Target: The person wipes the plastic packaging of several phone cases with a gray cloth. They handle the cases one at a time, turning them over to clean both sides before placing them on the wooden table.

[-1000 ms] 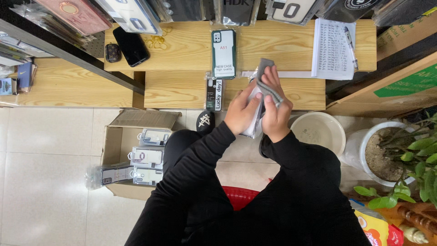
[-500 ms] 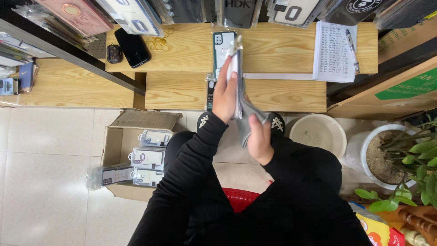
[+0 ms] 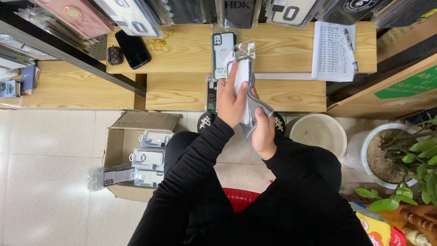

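My left hand [image 3: 233, 98] holds a white phone case in a clear plastic sleeve [image 3: 242, 73] upright above the edge of the wooden table [image 3: 291, 93], fingers laid flat along its face. My right hand [image 3: 263, 132] is closed on a grey cloth [image 3: 256, 107] that hangs just below the sleeve and touches its lower end. Right behind the sleeve, a dark green phone case [image 3: 223, 52] with a white label lies flat on the table. To the far right rests a white notepad [image 3: 332, 50] with a pen on it, and a black phone [image 3: 132, 48] lies at the left end. On the floor to my left an open cardboard box [image 3: 136, 155] holds more packaged cases.
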